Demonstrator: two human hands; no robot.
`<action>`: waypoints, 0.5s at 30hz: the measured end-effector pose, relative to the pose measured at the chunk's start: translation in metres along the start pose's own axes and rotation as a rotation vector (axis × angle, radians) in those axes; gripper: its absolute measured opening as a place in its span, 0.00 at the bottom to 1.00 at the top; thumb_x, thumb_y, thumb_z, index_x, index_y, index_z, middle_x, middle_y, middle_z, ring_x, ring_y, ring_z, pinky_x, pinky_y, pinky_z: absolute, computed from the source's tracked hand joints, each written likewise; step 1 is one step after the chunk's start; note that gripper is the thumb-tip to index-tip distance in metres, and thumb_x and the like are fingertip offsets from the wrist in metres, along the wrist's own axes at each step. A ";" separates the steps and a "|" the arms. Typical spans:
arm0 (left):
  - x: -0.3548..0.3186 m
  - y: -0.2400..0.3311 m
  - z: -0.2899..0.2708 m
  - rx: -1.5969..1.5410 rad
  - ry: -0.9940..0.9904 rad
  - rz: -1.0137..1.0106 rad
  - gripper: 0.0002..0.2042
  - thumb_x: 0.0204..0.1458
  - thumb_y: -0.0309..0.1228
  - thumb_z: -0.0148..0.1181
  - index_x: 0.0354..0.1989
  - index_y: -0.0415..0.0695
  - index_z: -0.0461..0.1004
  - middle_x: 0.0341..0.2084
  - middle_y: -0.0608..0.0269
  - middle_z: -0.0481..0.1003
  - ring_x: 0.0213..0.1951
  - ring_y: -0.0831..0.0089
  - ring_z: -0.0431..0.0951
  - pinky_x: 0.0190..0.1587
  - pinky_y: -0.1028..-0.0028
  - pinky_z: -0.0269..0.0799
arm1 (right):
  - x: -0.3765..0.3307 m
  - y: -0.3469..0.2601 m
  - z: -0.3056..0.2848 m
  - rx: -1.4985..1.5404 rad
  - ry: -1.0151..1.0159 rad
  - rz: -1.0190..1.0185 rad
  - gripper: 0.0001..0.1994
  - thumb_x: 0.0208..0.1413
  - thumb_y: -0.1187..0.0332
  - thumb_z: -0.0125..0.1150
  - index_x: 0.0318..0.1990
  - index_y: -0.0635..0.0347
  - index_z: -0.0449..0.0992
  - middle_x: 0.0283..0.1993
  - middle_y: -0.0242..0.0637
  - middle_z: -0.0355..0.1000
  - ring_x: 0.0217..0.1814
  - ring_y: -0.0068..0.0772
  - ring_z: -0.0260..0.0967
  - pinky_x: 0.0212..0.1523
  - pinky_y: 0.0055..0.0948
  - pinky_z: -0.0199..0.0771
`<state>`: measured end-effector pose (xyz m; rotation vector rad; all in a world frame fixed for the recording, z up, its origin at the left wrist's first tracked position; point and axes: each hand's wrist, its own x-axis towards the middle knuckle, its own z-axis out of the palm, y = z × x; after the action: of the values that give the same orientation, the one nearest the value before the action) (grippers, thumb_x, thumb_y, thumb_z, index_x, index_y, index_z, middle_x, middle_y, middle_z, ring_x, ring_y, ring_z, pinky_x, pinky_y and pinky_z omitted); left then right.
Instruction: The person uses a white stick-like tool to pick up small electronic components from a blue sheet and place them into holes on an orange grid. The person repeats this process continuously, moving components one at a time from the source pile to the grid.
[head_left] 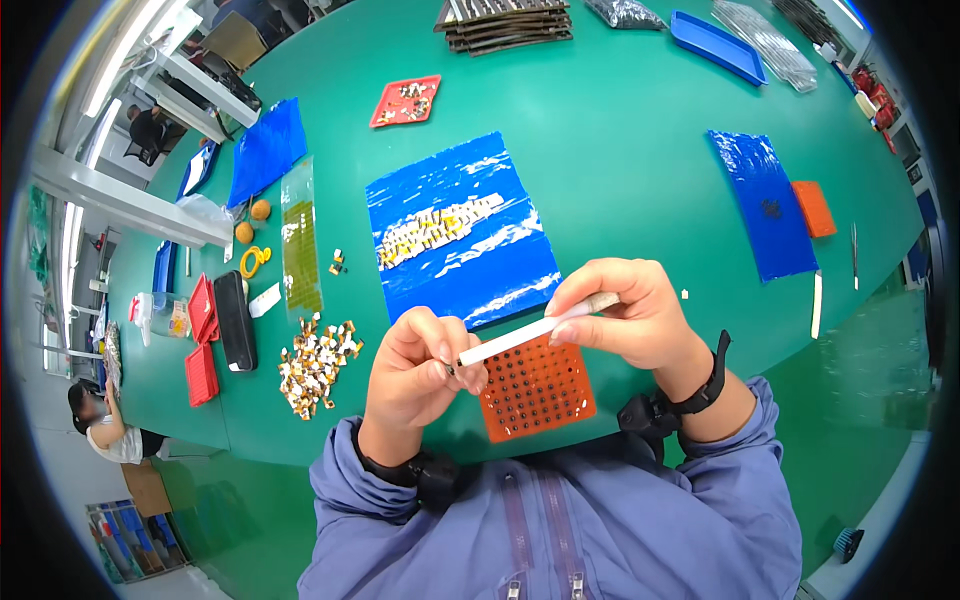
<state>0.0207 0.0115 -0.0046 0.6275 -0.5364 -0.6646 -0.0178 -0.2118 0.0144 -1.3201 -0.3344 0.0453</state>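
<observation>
My right hand (635, 310) grips a slim white stick (515, 342), slanted down toward my left hand. At the stick's lower end, my left hand (415, 370) pinches a small dark piece (451, 369) between thumb and fingers. Its exact kind is too small to tell. Below both hands lies an orange tray (540, 425) holding rows of small dark round pieces. Just beyond them, a blue sheet (500, 190) carries a cluster of small white and yellow parts (435, 232).
A loose pile of small white and brown parts (315, 368) lies left of my left hand. Near it are a black case (234, 320), red trays (201, 375) and yellow tape (254, 262). To the right lie another blue sheet (765, 210) and an orange block (814, 208).
</observation>
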 end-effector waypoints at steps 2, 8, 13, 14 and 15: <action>-0.001 0.000 0.000 0.004 0.001 -0.014 0.07 0.50 0.27 0.54 0.29 0.44 0.60 0.22 0.64 0.62 0.28 0.72 0.67 0.28 0.72 0.67 | 0.001 0.002 0.000 -0.027 -0.026 -0.024 0.07 0.45 0.77 0.61 0.33 0.65 0.73 0.31 0.33 0.72 0.34 0.18 0.68 0.35 0.17 0.67; 0.000 -0.001 0.002 0.042 -0.009 -0.023 0.07 0.50 0.27 0.54 0.29 0.44 0.60 0.21 0.63 0.62 0.28 0.71 0.67 0.27 0.72 0.68 | 0.002 0.001 -0.002 -0.061 -0.049 -0.035 0.06 0.45 0.76 0.61 0.33 0.65 0.73 0.30 0.33 0.72 0.33 0.18 0.68 0.35 0.17 0.67; 0.001 -0.002 0.004 0.095 -0.006 0.003 0.07 0.50 0.27 0.54 0.28 0.43 0.60 0.22 0.63 0.63 0.28 0.71 0.67 0.27 0.72 0.68 | 0.004 -0.001 -0.002 -0.153 -0.062 -0.062 0.05 0.47 0.75 0.59 0.32 0.66 0.73 0.29 0.34 0.71 0.30 0.19 0.67 0.32 0.18 0.67; 0.001 -0.002 0.004 0.079 -0.001 0.013 0.06 0.49 0.25 0.54 0.28 0.43 0.61 0.22 0.61 0.64 0.28 0.70 0.68 0.28 0.72 0.69 | 0.005 -0.001 -0.003 -0.186 -0.074 -0.079 0.04 0.47 0.75 0.58 0.32 0.66 0.73 0.28 0.34 0.71 0.29 0.19 0.67 0.31 0.18 0.66; 0.001 -0.004 0.004 0.064 0.005 0.023 0.06 0.49 0.24 0.54 0.28 0.42 0.62 0.22 0.60 0.65 0.27 0.69 0.69 0.29 0.72 0.69 | 0.005 -0.001 -0.003 -0.219 -0.087 -0.095 0.04 0.48 0.75 0.58 0.31 0.66 0.73 0.27 0.34 0.71 0.28 0.20 0.67 0.30 0.18 0.66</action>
<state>0.0173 0.0068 -0.0036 0.6823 -0.5612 -0.6263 -0.0122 -0.2141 0.0157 -1.5199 -0.4863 -0.0147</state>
